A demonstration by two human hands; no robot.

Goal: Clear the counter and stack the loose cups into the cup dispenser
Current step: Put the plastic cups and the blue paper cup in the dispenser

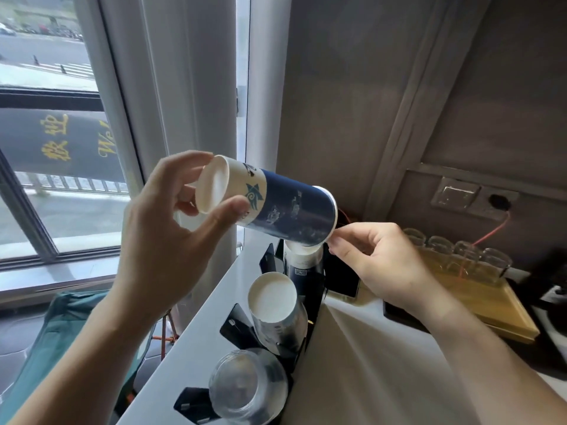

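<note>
A blue-and-white paper cup point(285, 207) lies tilted in the air, its white base toward me and its rim pointing down to the right. My left hand point(165, 234) grips the base end. My right hand point(377, 262) pinches the rim with thumb and forefinger. Just below the rim stands a stack of upside-down paper cups point(302, 260) in the far slot of the black cup dispenser point(316, 305). The middle slot holds another upside-down paper cup stack point(276, 302). The near slot holds clear plastic cups point(245, 388).
The white counter point(352, 363) runs along the window. A wooden tray point(503, 314) with several upturned glasses point(460, 253) sits at the right. A phone point(346, 288) lies behind the dispenser. A wall socket point(472, 196) with a red cable is above.
</note>
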